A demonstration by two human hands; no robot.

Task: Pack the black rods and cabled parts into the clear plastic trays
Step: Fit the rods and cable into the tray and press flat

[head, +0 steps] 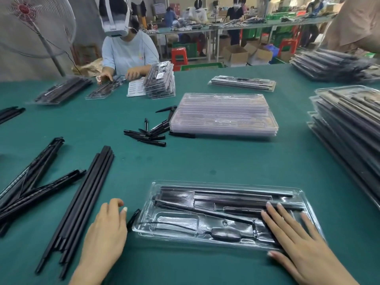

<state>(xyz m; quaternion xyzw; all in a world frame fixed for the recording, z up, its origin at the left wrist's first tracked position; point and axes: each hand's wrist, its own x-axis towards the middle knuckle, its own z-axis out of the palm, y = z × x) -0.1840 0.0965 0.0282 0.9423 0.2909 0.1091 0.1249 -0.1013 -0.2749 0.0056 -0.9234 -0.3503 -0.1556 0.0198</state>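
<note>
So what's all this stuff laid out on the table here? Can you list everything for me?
Clear plastic tray: one, partly filled with black parts, near edge, centre.
Cabled part: one, black, in that tray's front compartment.
Empty clear trays: one stack, centre of table.
Long black rods: one bundle, left of the tray.
Black strips: loose pile, far left.
Short black pieces: small heap, left of the empty stack.
Packed trays: tall stack, right edge; more stacks further back.
Table: green cover.
Fan: one, top left.
Other workers: several, behind.
Left hand: loosely curled, holding nothing, left of the tray.
Right hand: flat on the tray's right end.
</note>
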